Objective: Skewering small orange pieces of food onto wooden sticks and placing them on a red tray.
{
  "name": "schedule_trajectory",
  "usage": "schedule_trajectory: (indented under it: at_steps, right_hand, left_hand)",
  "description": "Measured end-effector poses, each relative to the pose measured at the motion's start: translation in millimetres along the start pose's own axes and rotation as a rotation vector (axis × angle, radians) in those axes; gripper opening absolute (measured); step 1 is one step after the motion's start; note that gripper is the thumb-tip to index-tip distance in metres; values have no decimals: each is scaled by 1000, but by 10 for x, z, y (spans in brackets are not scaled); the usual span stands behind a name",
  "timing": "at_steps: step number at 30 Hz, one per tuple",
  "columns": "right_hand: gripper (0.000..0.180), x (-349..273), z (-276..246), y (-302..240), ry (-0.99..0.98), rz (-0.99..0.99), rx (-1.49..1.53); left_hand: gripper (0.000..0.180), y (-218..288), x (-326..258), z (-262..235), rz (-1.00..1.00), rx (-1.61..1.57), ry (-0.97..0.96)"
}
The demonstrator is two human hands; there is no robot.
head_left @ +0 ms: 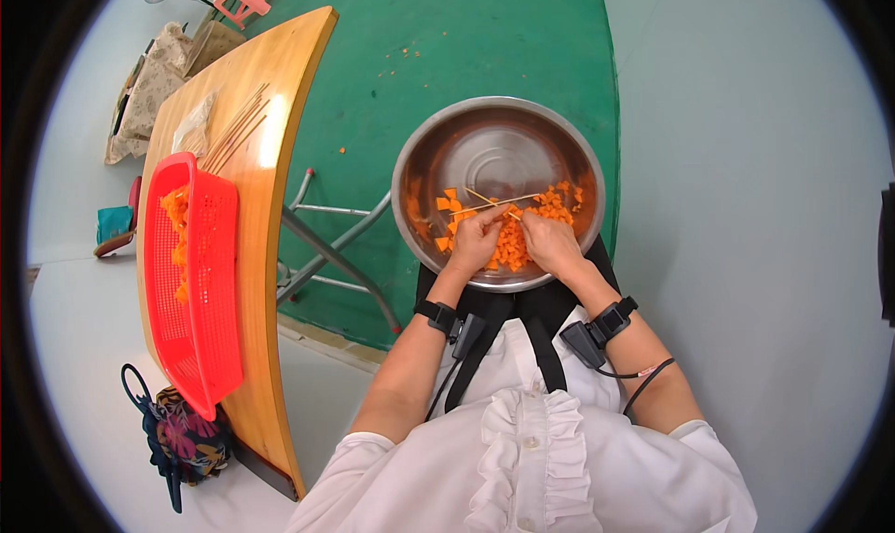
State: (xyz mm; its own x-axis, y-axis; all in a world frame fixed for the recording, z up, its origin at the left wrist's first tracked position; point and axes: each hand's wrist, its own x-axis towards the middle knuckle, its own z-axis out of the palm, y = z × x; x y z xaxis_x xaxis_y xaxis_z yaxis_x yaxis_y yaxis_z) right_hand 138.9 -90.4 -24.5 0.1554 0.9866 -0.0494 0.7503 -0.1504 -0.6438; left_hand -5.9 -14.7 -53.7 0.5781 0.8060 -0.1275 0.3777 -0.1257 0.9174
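Observation:
A wide steel basin (pixel 569 128) rests on my lap. Diced orange vegetable pieces (pixel 510 247) lie heaped toward its near side, under and around both hands. Two thin wooden skewers (pixel 475 194) cross just beyond my fingertips. My left hand (pixel 475 241) is closed in a pinch at the skewers, over the pieces. Facing it, almost touching, my right hand (pixel 552 244) also has its fingers pinched together, close to the end of one skewer. Whatever sits between the right fingertips is too small and covered to make out.
Left of me stands a wooden table (pixel 296 95) with a red plastic basket (pixel 216 291) of orange pieces, loose skewers (pixel 240 128) and a clear plastic bag (pixel 193 126). Folding metal legs (pixel 340 253) reach toward the basin. Orange scraps (pixel 404 53) dot the green floor. A patterned bag (pixel 191 435) hangs low left.

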Motion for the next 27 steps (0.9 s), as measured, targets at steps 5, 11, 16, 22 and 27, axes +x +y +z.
schedule_trajectory:
  at_steps: [5,11,16,22,27]
  right_hand:
    - [17,0,34,-7,25,-19,-8]
    - [17,4,23,54,33,41,58]
    - [16,8,35,9,84,34,92]
    - [15,-1,-71,-22,266,77,427]
    - [11,-13,-157,-23,295,42,528]
  left_hand:
    - [35,-99,-39,36,105,-115,-108]
    - [35,165,-44,22,-36,28,-170]
    - [31,-58,7,-1,67,-475,81]
    - [20,-107,51,-111,-36,-161,487]
    - [12,-23,22,-104,-18,209,357]
